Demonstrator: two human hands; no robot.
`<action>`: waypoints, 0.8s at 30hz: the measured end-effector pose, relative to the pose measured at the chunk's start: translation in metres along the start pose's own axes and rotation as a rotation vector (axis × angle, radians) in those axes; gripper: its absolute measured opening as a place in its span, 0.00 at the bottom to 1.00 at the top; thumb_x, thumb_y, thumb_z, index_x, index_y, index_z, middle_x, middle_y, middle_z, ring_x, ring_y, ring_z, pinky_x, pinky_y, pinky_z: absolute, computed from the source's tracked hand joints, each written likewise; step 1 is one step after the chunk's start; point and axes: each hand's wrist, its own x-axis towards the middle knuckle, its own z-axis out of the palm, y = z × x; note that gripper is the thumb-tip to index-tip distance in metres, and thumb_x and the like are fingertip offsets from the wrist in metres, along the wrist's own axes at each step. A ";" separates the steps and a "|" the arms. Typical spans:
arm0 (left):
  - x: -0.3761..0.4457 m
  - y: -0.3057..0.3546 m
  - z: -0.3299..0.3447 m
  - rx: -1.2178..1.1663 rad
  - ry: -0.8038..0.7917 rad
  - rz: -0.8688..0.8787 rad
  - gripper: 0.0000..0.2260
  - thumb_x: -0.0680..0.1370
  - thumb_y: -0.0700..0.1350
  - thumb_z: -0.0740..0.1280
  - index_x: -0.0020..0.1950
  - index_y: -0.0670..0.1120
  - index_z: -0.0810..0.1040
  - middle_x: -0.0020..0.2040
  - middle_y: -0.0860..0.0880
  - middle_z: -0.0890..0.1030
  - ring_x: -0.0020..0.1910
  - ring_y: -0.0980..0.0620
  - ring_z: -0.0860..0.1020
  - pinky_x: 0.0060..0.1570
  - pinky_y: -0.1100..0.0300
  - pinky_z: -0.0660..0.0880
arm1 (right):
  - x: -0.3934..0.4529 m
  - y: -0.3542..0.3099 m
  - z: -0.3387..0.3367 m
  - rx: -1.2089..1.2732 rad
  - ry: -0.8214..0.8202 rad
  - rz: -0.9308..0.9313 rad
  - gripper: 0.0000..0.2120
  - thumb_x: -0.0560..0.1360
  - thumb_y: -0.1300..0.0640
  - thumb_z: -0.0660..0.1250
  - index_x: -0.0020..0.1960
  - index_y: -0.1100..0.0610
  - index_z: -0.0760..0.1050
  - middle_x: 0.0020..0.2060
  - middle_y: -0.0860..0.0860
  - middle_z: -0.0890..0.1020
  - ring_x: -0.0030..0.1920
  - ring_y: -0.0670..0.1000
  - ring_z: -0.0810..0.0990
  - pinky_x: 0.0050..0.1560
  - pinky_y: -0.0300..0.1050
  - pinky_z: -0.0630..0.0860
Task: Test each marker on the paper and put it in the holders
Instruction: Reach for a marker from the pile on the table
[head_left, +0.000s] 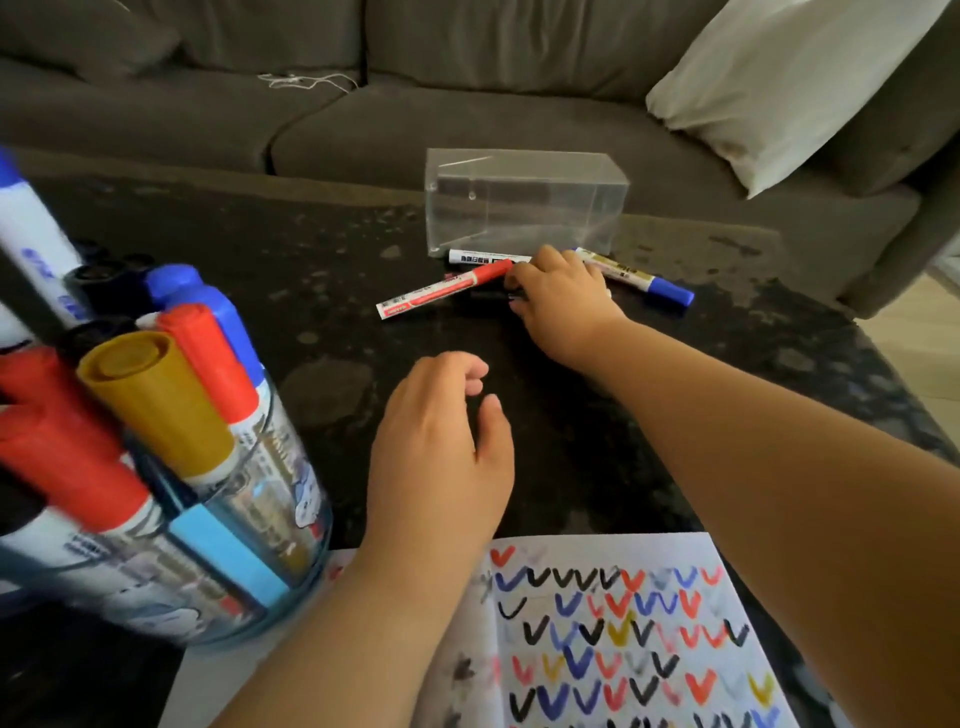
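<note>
Nearby, clear box (524, 202) stands behind loose markers (444, 288), sofa (363, 119) beyond.

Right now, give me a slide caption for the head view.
Right hand reaches for loose markers by the clear box; left hand hovers above the test paper.

Head-worn view, forward and down (close over table (322, 249))

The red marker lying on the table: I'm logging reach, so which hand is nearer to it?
Right. The right hand lies at the cap end of the red marker, among the loose markers. The left hand hovers well short of it, nearer the paper.
</note>
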 end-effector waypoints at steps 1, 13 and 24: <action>0.000 0.000 0.000 -0.004 0.001 -0.003 0.11 0.74 0.46 0.61 0.55 0.49 0.75 0.46 0.58 0.71 0.46 0.59 0.73 0.43 0.71 0.68 | 0.001 -0.001 0.000 -0.008 -0.007 -0.006 0.16 0.80 0.52 0.58 0.66 0.55 0.69 0.64 0.55 0.69 0.65 0.58 0.65 0.63 0.53 0.63; -0.001 0.009 -0.005 0.267 -0.036 0.178 0.11 0.68 0.37 0.71 0.49 0.42 0.78 0.42 0.46 0.79 0.38 0.46 0.78 0.38 0.52 0.75 | -0.110 -0.023 -0.070 0.218 -0.071 0.015 0.18 0.80 0.55 0.58 0.70 0.54 0.65 0.63 0.52 0.71 0.62 0.53 0.70 0.61 0.46 0.68; -0.046 0.107 -0.097 -0.296 -0.423 -0.106 0.05 0.80 0.49 0.60 0.53 0.57 0.74 0.50 0.60 0.77 0.48 0.64 0.76 0.46 0.73 0.71 | -0.274 -0.056 -0.165 0.809 0.034 0.371 0.05 0.81 0.55 0.55 0.53 0.47 0.68 0.42 0.43 0.73 0.40 0.43 0.74 0.39 0.31 0.72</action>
